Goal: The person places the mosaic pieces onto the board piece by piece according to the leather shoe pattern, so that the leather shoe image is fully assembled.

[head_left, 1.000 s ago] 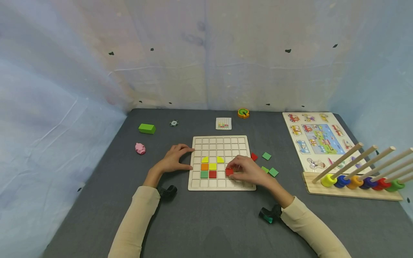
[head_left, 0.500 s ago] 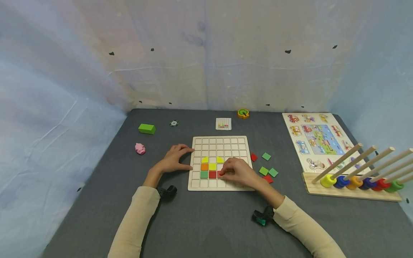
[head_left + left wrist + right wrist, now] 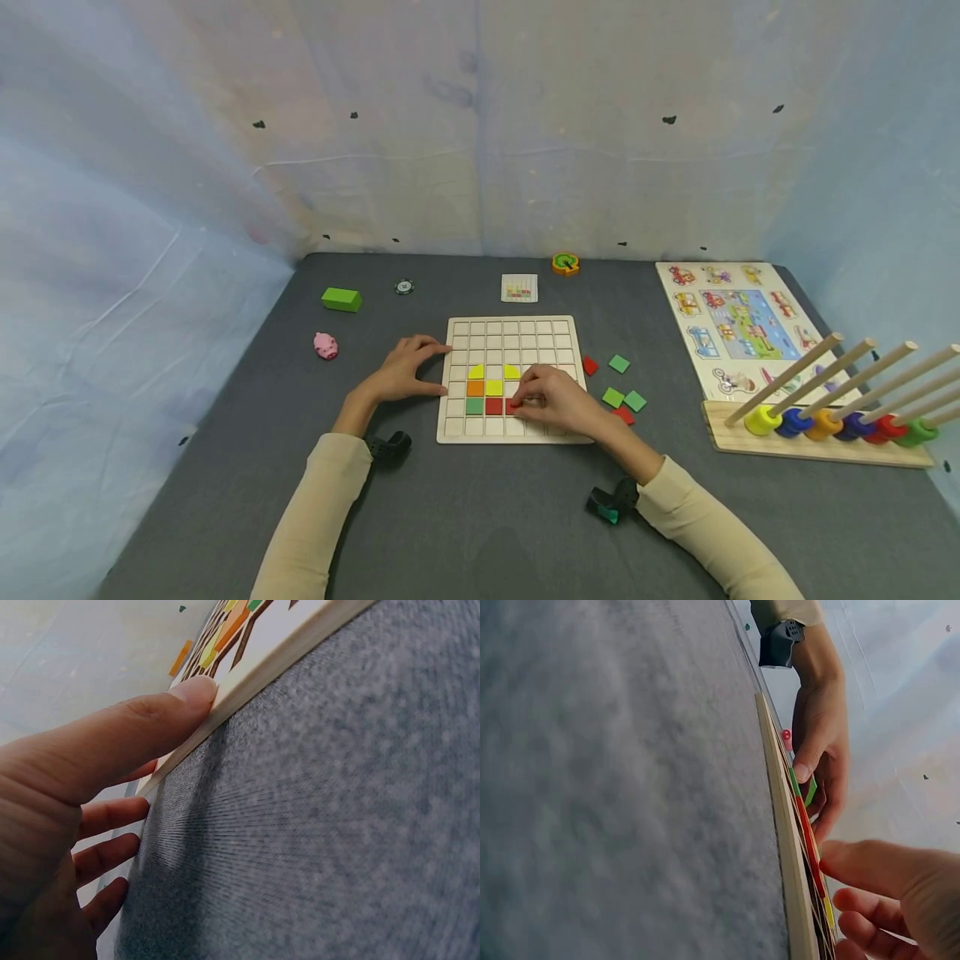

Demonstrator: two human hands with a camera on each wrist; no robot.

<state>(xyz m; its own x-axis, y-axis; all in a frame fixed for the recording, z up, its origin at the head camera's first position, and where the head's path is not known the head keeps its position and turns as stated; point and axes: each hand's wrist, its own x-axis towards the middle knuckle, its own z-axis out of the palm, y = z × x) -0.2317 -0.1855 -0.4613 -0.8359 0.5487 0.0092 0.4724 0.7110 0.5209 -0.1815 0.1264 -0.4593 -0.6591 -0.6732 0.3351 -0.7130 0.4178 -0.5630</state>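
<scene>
Though unlabelled: red tile (image 3: 513, 406), R hand (image 3: 553, 400).

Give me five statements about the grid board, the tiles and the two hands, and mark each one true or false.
1. The left hand rests against the left edge of the grid board. True.
2. The right hand is lifted clear above the board. False: its fingers are down on the board at a red tile.
3. A green tile sits in the board just left of a seated red tile. True.
4. The loose tiles on the table lie to the left of the board. False: they lie to its right.
5. The pink pig stands on the board. False: it is on the table, left of the board.
</scene>
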